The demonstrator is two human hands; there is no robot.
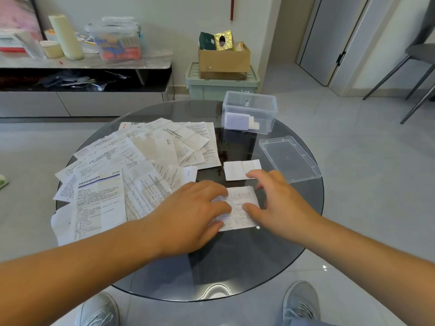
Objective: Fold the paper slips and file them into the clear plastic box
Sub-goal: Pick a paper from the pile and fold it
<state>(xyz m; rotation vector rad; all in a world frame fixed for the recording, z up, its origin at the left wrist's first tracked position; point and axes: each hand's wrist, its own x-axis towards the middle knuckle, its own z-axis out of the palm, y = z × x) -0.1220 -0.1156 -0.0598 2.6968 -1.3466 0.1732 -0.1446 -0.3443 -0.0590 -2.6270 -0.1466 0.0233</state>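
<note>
Pressing the folded slip (241, 203) between them, left hand (195, 208) and right hand (280, 198) lie spread.

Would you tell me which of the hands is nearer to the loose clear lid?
Right. The right hand is just on the near side of the lid; the left hand presses the printed slip, farther off to the left.

Home living room — glass table (235, 267), TV cabinet (82, 67)
</note>
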